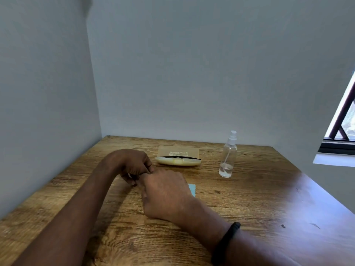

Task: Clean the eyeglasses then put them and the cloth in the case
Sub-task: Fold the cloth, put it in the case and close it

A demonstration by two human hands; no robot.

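Table: a wood-grain table (249,198) set into a corner of grey walls, with a window (343,121) at the right edge.
Right hand: my right hand (165,191) sits low over the middle of the table, back to the camera and a black wristband (226,240) on the wrist. The fingers are hidden, so I cannot tell whether they grip anything.
Left hand: my left hand (132,162) meets the right at the fingertips, its fingers curled and pinching a thin pale piece (129,175).
Case: the cream case (177,161) lies at the far side, beyond both hands, a dark slit along its top; a brown printed card (177,150) lies just behind it.
Spray bottle: a clear spray bottle (228,158) stands upright to the right of the case, apart from it.
Cloth: a corner of the blue cloth (192,190) shows on the table at the right edge of my right hand.
Eyeglasses: no lens or frame is plainly visible; I cannot tell whether the thin pale piece belongs to them.
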